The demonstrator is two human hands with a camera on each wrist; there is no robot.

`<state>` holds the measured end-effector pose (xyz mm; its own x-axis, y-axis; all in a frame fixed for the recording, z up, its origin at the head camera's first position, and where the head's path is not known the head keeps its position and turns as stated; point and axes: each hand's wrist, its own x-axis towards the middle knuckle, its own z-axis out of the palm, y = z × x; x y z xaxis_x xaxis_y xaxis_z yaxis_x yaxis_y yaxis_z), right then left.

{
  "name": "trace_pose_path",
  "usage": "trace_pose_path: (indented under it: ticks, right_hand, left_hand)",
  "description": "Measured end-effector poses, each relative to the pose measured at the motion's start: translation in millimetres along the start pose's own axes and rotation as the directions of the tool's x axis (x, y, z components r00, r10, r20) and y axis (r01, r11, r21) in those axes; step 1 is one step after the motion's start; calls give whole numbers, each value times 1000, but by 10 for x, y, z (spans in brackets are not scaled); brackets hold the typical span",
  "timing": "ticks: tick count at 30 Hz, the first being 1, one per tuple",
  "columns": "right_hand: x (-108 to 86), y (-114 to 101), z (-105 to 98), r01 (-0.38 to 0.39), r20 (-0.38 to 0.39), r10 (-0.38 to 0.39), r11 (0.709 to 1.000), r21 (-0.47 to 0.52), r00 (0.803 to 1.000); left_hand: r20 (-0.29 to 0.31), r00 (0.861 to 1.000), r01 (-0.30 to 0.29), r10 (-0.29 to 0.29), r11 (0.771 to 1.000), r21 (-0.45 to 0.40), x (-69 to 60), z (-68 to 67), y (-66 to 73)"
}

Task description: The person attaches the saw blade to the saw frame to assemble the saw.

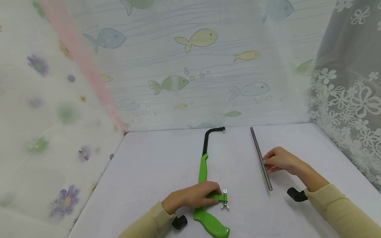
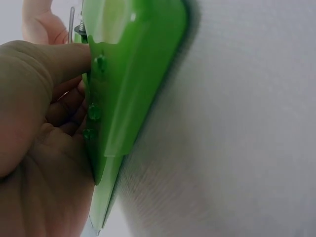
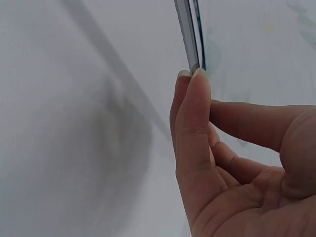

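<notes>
A flowered curtain [image 1: 38, 109] hangs well left of the green saw [image 1: 202, 170], which a left hand [image 1: 197, 195] grips above its handle at a white table [image 1: 154, 168]. Right of the saw, a right hand [image 1: 281, 160] pinches a metal bar [image 1: 257, 144] between thumb and fingers; farther right hangs a lace curtain [image 1: 351, 109].

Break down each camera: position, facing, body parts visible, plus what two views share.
Head: worn on the head, facing forward and down at the white tabletop; shows left hand, right hand and beige sleeves.
Left wrist: worn there, facing the green frame with a black bent end; shows that hand's palm, thumb and fingers.
Right wrist: worn there, facing the long thin grey metal bar that hand holds; shows its fingers, thumb and palm.
Shared: head and right wrist both show the bar.
</notes>
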<state>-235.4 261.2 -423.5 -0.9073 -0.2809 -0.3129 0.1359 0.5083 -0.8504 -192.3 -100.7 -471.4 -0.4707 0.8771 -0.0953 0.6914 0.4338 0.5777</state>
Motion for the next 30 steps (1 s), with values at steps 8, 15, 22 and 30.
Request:
trace_pose_path:
  ticks: [8,15,22,30]
  right_hand:
    - [32,-1,62,33,27,-33,999,17,999]
    - [63,-1,125,57,46,-59,998,40,997]
    - [100,-18,175,67,61,-71,996,55,996]
    - [125,-20,249,71,86,-79,993,91,993]
  left_hand:
    - [-6,1000,-3,3,1000,-1,10,10,-12]
    - [-11,1000,-1,1,1000,-14,6,18,-29]
    - [-15,1000,-5,4,999,-32,12,4,-28]
    - [-9,1000,6,-7,1000,-23,4,8,-7]
